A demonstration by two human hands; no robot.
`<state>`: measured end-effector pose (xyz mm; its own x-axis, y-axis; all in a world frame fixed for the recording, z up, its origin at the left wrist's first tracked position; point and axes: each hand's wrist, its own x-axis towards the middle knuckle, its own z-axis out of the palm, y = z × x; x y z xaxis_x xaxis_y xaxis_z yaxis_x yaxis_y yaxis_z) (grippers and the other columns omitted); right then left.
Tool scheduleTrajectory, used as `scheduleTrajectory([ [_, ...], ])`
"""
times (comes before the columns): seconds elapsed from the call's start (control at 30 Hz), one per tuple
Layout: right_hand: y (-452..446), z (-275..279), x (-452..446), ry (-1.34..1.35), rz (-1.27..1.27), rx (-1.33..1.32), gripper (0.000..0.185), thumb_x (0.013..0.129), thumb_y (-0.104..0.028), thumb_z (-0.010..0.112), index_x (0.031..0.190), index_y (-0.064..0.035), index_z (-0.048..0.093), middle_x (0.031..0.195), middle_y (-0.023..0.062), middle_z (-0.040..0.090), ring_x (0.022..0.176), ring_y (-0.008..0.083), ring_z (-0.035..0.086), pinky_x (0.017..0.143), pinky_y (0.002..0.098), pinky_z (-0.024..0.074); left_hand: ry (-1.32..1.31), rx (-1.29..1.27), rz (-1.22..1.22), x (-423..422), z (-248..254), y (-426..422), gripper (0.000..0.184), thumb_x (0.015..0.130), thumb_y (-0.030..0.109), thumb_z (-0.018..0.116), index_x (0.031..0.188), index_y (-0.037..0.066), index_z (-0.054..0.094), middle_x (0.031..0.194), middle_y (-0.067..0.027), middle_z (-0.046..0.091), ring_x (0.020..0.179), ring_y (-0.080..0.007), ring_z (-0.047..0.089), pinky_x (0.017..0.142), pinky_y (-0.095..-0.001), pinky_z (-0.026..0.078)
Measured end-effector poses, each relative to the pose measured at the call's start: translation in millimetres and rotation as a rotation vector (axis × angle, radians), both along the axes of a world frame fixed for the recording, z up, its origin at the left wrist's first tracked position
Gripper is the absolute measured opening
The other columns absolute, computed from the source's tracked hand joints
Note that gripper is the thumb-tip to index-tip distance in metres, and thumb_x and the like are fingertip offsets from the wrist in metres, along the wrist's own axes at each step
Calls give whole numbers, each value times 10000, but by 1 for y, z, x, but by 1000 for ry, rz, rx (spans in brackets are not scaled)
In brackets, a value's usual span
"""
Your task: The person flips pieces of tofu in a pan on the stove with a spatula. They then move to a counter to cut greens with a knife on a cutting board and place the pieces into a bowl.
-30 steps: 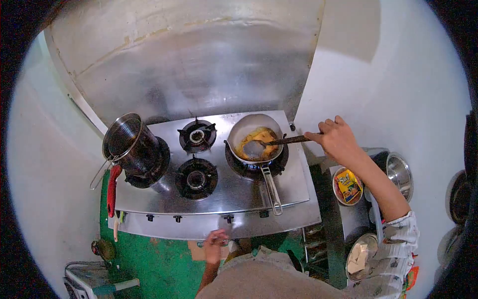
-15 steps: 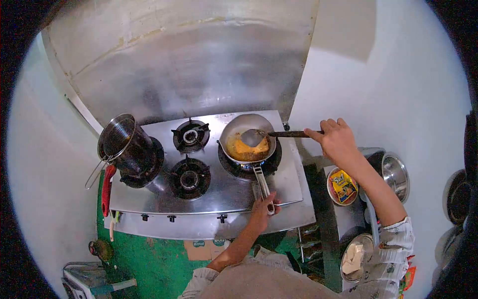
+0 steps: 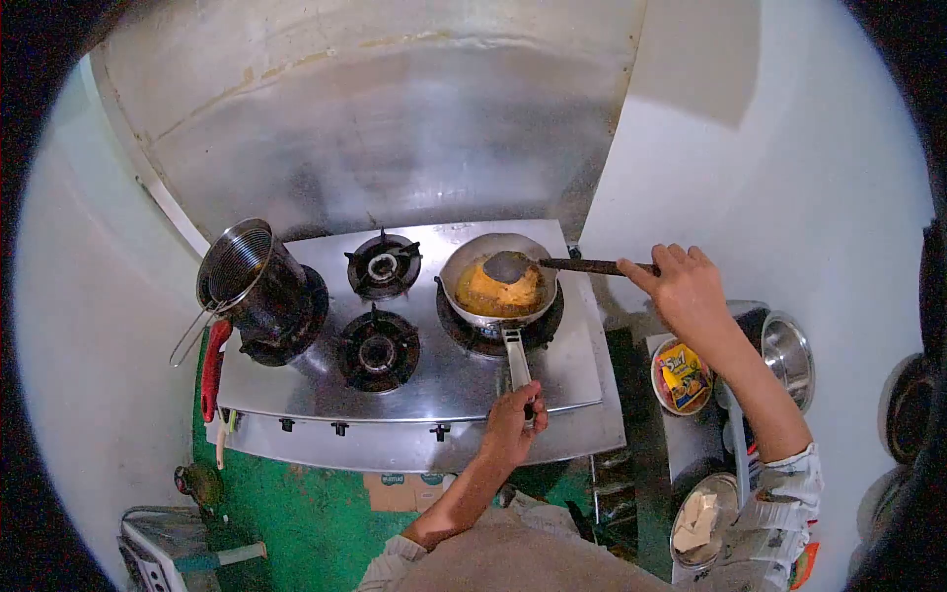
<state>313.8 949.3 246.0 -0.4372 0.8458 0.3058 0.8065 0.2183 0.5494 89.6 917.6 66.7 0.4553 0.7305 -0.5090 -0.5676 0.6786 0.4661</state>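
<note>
Stove (image 3: 459, 388) ahead: your left hand (image 3: 511, 426) clasps the pan (image 3: 457, 270) by its handle (image 3: 517, 357), likely safest; right hand (image 3: 683, 288) grips the spatula (image 3: 596, 265); food (image 3: 500, 291) seems soft.

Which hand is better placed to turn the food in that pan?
Probably your right hand: it holds the spatula, with its blade over the food. Your left hand grips the pan handle.
</note>
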Motion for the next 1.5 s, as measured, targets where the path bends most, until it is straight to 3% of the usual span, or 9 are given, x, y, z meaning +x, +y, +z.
scheduleTrajectory([
  [0.53,25,-36,-12,20,112,61,412,740,-141,554,1146,-161,616,761,51,506,721,188,541,603,321,421,13,29,11,-4,-5,-2,149,884,195,556,863,58,501,641,-17,460,526,-136,438,467,-263,366],
  [0.73,28,-39,-12,30,49,-3,329,805,-160,535,1124,-136,613,822,70,545,792,214,547,649,353,428,-4,-27,-21,-8,-12,2,163,885,215,559,860,66,499,628,-13,456,518,-133,435,469,-258,362],
  [0.8,29,-39,-10,38,92,67,421,737,-142,555,1153,-166,617,761,49,497,723,185,536,599,320,420,13,-62,-29,-11,-6,2,163,883,221,563,861,71,503,622,-9,457,511,-132,438,471,-258,364],
  [0.93,27,-38,-11,54,114,55,407,741,-136,555,1141,-169,624,753,46,493,721,186,532,593,322,416,19,-52,-35,-12,-5,1,169,883,228,564,862,72,505,621,-6,459,507,-131,441,466,-255,357],
  [1.13,30,-34,-7,64,97,123,393,736,-129,559,1120,-167,636,764,49,508,731,192,534,600,326,415,28,-27,-37,-13,-16,1,247,879,257,579,993,40,551,640,-19,501,532,-144,487,466,-255,391],
  [1.2,28,-30,-6,81,-37,8,356,801,-145,534,1149,-146,609,874,78,575,849,228,565,700,376,455,-25,38,-71,-14,-17,1,323,892,276,573,1092,23,553,687,-27,540,589,-151,518,516,-264,438],
  [1.33,25,-30,5,-4,-14,21,347,795,-151,541,1134,-162,616,881,79,580,853,227,573,704,381,464,-23,-5,-67,-16,-14,2,349,895,296,572,1105,17,548,730,-51,578,622,-179,547,526,-285,457],
  [1.4,19,-23,8,36,86,36,388,717,-107,579,1089,-189,655,753,48,518,736,194,538,607,332,421,-47,-19,-56,-17,-15,2,361,899,309,564,1128,31,538,745,-61,588,636,-193,565,548,-300,480],
  [1.5,14,-11,11,49,89,-23,401,695,-100,599,1081,-190,661,748,49,518,742,193,545,617,331,432,-25,-37,-62,-18,-17,2,364,902,315,558,1158,59,525,759,-70,596,661,-207,584,580,-308,504],
])
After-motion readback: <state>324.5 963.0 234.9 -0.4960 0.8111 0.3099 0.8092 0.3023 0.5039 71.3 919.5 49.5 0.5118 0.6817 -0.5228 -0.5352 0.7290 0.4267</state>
